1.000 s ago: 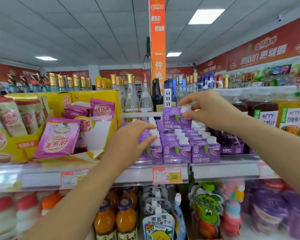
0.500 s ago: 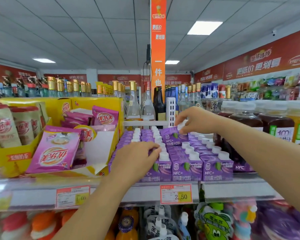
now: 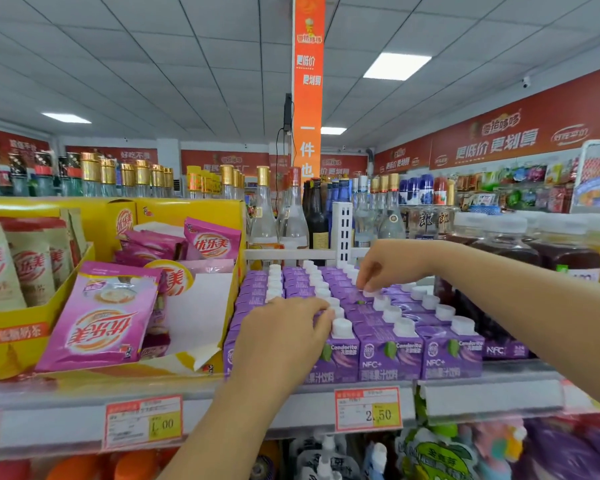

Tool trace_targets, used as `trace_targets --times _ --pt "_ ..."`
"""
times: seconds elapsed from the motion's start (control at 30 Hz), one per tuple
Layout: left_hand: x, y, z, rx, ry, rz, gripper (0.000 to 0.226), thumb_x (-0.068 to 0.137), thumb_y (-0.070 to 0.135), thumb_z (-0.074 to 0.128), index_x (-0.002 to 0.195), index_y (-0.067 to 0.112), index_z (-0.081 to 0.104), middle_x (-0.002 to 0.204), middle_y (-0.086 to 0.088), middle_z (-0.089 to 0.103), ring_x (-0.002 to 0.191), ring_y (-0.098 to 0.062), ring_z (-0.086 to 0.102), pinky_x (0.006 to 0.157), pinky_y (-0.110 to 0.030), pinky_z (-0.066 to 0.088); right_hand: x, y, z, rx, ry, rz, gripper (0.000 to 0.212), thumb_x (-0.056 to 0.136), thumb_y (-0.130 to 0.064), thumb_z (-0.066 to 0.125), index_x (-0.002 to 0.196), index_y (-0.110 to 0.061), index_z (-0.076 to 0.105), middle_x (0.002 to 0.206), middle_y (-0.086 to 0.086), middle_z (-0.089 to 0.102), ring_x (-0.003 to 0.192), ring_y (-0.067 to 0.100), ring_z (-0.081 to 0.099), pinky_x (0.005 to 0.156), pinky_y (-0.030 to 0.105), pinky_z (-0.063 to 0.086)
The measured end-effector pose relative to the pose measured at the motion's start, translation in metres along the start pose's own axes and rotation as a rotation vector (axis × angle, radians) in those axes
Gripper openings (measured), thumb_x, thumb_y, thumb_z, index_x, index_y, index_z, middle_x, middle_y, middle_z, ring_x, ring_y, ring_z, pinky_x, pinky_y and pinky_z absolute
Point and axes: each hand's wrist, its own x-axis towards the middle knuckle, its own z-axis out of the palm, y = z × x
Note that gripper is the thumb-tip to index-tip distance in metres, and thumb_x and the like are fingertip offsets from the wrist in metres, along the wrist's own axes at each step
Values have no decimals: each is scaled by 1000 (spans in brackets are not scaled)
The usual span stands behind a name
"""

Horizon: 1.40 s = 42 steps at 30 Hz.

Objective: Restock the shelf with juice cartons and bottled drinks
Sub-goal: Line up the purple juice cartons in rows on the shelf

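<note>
Head view: mid-frame, left hand rests flat and open on purple cartons; right hand pinches one carton's cap further back.

Bright, even light from ceiling panels; wide-angle bending at edges, lower shelf blurred.

Small grocery shop, stocked shelves with price tags — bottled drinks, snack packets, red promotional wall banners

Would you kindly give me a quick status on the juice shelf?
Left hand resting on front purple juice cartons. Right hand pinching a carton's white cap mid-row. Rows look full; nothing blocking.
</note>
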Motion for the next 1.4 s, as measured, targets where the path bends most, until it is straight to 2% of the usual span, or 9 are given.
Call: trace_targets --times 0.2,0.33,0.57,0.8,0.9,1.03,1.17,1.3,1.4 --pt "0 1 -1 31 -2 4 40 99 50 27 129 40 53 121 13 63 111 -13 56 81 -31 46 13 -1 7 20 233 82 22 90 -26 64 97 -8 73 85 -5 68 78 12 63 76 22 48" --pt "-1 2 -2 42 -3 2 41 100 49 26 132 39 51 124 13 62 112 -14 54 83 -31 45 25 -8 18 -110 143 233 37 89 -35 63 87 1 71 84 12 68 75 18 57 75 28 50" --pt "-3 2 -2 49 8 12 41 100 49 26 133 39 49 125 12 61 112 -14 54 84 -31 44 28 -17 11 -149 153 302 24 88 -20 65 103 -1 67 90 5 63 79 20 61 69 26 53" --pt "-4 3 0 43 65 4 37 99 48 31 125 37 55 114 8 68 106 -18 59 75 -30 43 -14 -20 -17 -207 577 133 19 92 -25 59 104 -17 72 105 1 71 91 19 64 82 39 56" --pt "-9 7 -1 15 204 -8 41 98 47 35 136 35 46 123 8 64 111 -18 57 86 -30 40 -47 -28 6 -276 812 -54 23 94 -29 57 110 -18 69 107 0 65 98 22 62 79 39 53" --pt "-20 18 7 -140 460 67 61 92 57 39 144 26 34 132 5 56 114 -18 56 94 -35 44 -89 -30 43 -175 1166 -300 25 90 -30 57 98 -13 72 90 2 66 83 21 63 67 31 52" --pt "-41 33 15 -335 641 206 44 88 50 50 127 31 44 120 6 62 110 -11 54 91 -30 44 -117 -33 75 -44 1299 -394 23 89 -24 61 97 -6 73 90 7 68 85 17 60 77 25 49" --pt "-73 49 24 -500 619 246 36 85 40 56 120 35 47 114 18 51 107 -2 50 89 -20 39 -145 -33 99 224 1239 -422 22 84 -24 67 100 -9 71 94 0 66 90 12 62 84 20 49" --pt "-100 56 37 -655 534 205 34 84 38 61 117 37 51 111 18 54 106 2 52 88 -15 40 -169 -33 118 675 1026 -397 22 81 -38 67 101 -28 67 100 -15 65 94 3 63 81 14 49"
